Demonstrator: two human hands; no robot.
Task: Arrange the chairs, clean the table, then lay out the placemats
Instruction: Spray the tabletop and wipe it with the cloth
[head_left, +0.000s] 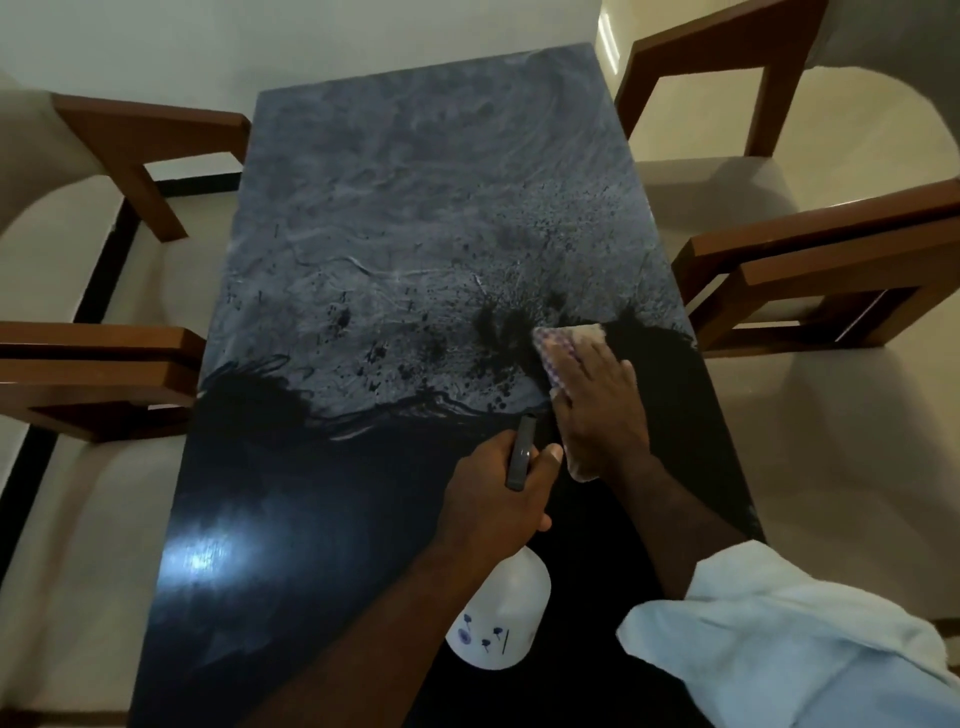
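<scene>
A long dark glossy table (291, 519) runs away from me; its far half is dull grey with dust and spray spots, its near half wiped dark. My right hand (597, 400) presses flat on a checked cloth (556, 338) at the right side, on the line between grey and dark. My left hand (498, 488) grips the black trigger head of a white spray bottle (498, 618), which hangs below it over the near table. Wooden chairs with cream seats stand at both sides: two on the left (145, 140) (93, 374) and two on the right (727, 67) (815, 270).
A white wall lies beyond the table's far end. A black floor strip (98, 270) runs under the left chairs. My pale blue sleeve (779, 639) fills the bottom right corner. A lamp glare (208, 556) shines on the near left tabletop.
</scene>
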